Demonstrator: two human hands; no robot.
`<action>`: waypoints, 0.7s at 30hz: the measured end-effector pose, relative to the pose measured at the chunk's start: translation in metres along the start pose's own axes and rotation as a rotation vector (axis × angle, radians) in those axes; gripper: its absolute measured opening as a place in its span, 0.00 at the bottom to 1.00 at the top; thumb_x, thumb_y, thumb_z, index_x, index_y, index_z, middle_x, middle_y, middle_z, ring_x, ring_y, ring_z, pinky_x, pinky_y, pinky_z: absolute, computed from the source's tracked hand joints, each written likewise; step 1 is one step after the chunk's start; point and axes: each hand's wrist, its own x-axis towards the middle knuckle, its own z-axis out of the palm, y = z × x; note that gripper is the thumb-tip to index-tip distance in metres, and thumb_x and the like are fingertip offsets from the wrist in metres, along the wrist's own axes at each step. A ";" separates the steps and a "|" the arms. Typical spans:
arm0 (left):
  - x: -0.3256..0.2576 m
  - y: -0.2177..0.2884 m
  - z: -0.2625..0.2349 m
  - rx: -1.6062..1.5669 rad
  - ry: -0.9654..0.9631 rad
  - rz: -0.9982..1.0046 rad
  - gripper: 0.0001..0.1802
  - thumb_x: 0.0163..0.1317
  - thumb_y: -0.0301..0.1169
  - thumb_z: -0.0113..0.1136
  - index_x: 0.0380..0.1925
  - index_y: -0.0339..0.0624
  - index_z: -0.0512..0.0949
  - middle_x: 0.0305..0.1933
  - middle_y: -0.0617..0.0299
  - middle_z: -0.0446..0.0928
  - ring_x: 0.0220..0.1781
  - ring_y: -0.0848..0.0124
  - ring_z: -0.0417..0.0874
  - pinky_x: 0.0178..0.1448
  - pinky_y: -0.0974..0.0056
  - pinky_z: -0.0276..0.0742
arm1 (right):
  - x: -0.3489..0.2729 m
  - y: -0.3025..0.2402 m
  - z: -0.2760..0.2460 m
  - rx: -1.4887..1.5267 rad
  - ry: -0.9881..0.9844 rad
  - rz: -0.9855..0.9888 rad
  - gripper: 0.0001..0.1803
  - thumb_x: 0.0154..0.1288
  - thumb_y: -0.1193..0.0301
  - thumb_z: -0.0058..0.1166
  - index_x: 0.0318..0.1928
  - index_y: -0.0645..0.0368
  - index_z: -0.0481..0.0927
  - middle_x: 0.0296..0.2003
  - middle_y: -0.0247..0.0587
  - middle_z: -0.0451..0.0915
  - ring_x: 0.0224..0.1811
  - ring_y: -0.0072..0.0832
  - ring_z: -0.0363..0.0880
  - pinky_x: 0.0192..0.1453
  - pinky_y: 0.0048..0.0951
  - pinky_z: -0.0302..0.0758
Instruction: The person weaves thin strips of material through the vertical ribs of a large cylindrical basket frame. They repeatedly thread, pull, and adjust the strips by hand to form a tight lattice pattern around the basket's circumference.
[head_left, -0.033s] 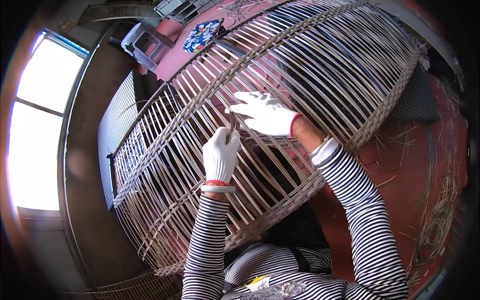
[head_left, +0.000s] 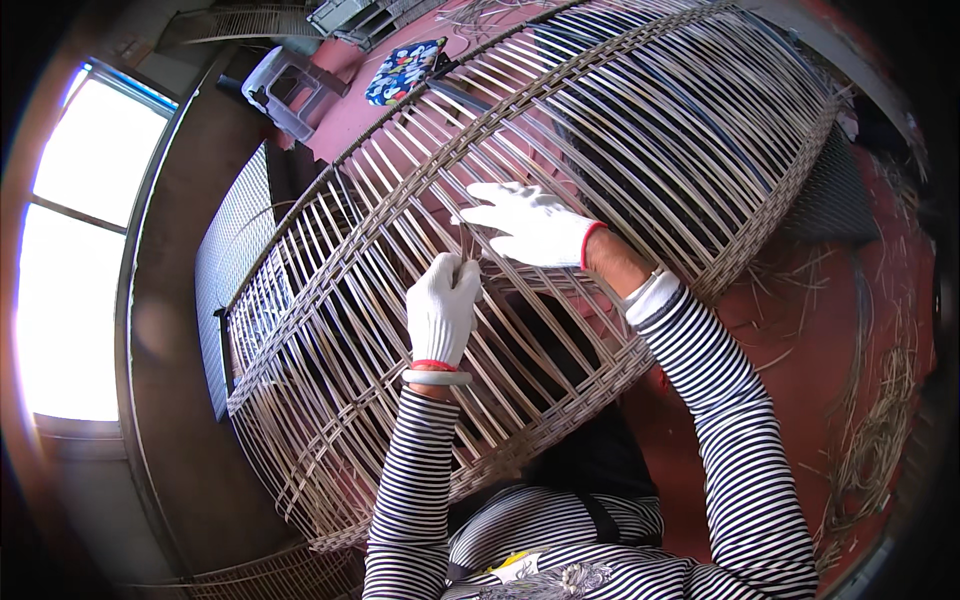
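Observation:
A large, curved wicker frame of grey-brown strands, with braided bands across it, lies tilted before me. My left hand, in a white knitted glove with a red cuff, is closed at the middle of the frame. From its thumb and finger a thin wicker strand stands up toward my other hand. Just to the right and farther away, my right hand, gloved the same way, stretches over the strands with its fingers spread. Its fingertips reach near the thin strand's upper end; whether they touch it I cannot tell.
On the red floor, cut wicker strands lie heaped at the right. A grey plastic stool and a blue patterned cushion are at the far left. A grey woven panel leans beyond the frame's left end.
My right wrist and forearm have shifted very slightly to the right. My left hand and the wicker frame look unmoved.

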 end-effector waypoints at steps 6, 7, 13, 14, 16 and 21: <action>-0.004 0.013 -0.006 -0.180 -0.046 -0.179 0.12 0.77 0.35 0.62 0.39 0.36 0.84 0.25 0.66 0.80 0.15 0.81 0.72 0.19 0.72 0.68 | 0.001 0.012 -0.003 0.147 -0.034 0.034 0.36 0.77 0.53 0.60 0.81 0.46 0.70 0.84 0.51 0.61 0.86 0.51 0.60 0.88 0.51 0.58; -0.005 0.013 -0.007 -0.135 -0.062 -0.150 0.12 0.77 0.35 0.62 0.39 0.36 0.84 0.25 0.66 0.80 0.16 0.82 0.73 0.19 0.72 0.68 | 0.001 0.011 -0.002 0.190 -0.026 0.032 0.36 0.78 0.52 0.59 0.81 0.47 0.70 0.85 0.51 0.60 0.86 0.51 0.60 0.88 0.52 0.58; -0.010 0.012 -0.005 -0.070 -0.172 -0.124 0.12 0.77 0.34 0.63 0.44 0.35 0.87 0.27 0.64 0.82 0.18 0.82 0.76 0.22 0.73 0.72 | 0.000 0.003 -0.021 0.062 -0.134 0.006 0.19 0.80 0.59 0.53 0.65 0.42 0.86 0.80 0.49 0.68 0.83 0.51 0.64 0.86 0.53 0.60; -0.009 0.012 -0.004 -0.076 -0.153 -0.107 0.12 0.77 0.34 0.63 0.44 0.34 0.87 0.27 0.64 0.83 0.18 0.82 0.76 0.22 0.73 0.72 | 0.000 0.002 -0.026 0.055 -0.166 0.006 0.18 0.79 0.58 0.53 0.62 0.43 0.87 0.77 0.48 0.72 0.80 0.49 0.68 0.84 0.53 0.63; -0.010 0.011 -0.001 -0.111 -0.127 -0.100 0.12 0.77 0.33 0.63 0.45 0.33 0.87 0.27 0.64 0.83 0.17 0.81 0.76 0.21 0.73 0.73 | -0.002 -0.004 -0.033 -0.073 -0.190 -0.037 0.19 0.79 0.56 0.53 0.61 0.48 0.87 0.67 0.45 0.81 0.69 0.46 0.79 0.77 0.53 0.70; -0.015 0.005 -0.004 -0.017 -0.162 0.041 0.12 0.74 0.30 0.67 0.51 0.33 0.85 0.33 0.61 0.86 0.22 0.80 0.79 0.26 0.72 0.76 | 0.002 -0.012 -0.050 0.069 -0.295 0.083 0.27 0.79 0.57 0.53 0.72 0.53 0.77 0.68 0.47 0.82 0.69 0.49 0.81 0.76 0.49 0.73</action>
